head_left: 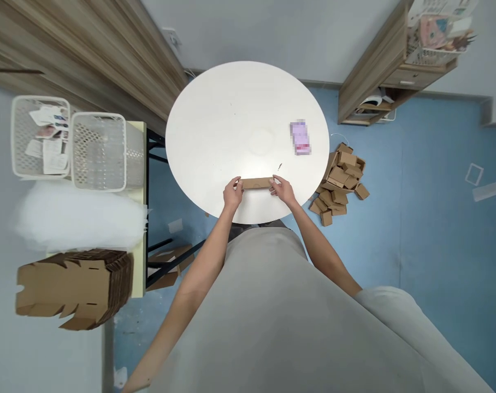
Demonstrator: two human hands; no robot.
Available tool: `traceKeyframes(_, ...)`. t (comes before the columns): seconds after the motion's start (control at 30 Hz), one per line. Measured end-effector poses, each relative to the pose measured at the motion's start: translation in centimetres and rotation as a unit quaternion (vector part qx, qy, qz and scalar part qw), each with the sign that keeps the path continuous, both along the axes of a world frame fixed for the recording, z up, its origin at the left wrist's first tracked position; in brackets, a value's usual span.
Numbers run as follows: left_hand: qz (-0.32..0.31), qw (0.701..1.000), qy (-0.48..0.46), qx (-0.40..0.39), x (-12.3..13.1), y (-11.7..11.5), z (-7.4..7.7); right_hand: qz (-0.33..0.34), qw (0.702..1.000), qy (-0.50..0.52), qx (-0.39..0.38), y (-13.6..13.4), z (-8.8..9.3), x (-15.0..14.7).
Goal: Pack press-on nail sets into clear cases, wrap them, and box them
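Note:
A narrow brown cardboard box (256, 183) is held level over the near part of the round white table (215, 120). Gripping its left end is my left hand (232, 194), fingers closed around the edge. My right hand (283, 190) pinches the right end in the same way. Whether the box rests on the tabletop or hovers just above it, I cannot tell. A small dark mark or object (279, 166) lies beyond my right hand. Farther right on the table is a purple item (300, 137), blurred into blocks.
Small cardboard boxes (342, 174) are piled on the floor right of the table. At left, a side table (139, 273) carries white baskets (98, 117), white wrapping material (84, 215) and stacked flat cardboard (68, 281). A wooden cabinet (375, 71) stands back right.

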State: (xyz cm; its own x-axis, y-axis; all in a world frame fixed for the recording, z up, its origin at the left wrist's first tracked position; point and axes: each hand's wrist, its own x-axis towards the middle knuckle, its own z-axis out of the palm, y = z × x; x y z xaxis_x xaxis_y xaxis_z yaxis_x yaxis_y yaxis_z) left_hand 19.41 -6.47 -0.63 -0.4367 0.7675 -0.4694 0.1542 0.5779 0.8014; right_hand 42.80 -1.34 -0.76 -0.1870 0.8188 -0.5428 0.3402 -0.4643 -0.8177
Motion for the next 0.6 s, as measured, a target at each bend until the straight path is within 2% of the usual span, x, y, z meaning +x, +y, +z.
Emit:
traceKeyframes(0.17,0.047,0.998,-0.049,0.017,2.4,-2.8,1.6,0.002,1.0,-0.007,0.026,-2.6,1.4,1.5)
traceKeyframes(0.33,0.078,0.988,-0.136,-0.008,5.0,-7.8,2.5,-0.028,0.999,0.009,0.02,-8.7,2.8,4.6)
traceKeyframes(0.47,0.074,0.983,-0.167,0.009,8.0,-12.2,2.2,-0.083,0.995,0.055,-0.019,-13.9,3.4,7.4)
traceKeyframes(0.6,0.087,0.974,-0.208,0.01,12.8,-15.7,1.4,-0.138,0.988,0.074,-0.016,-18.7,3.8,11.0)
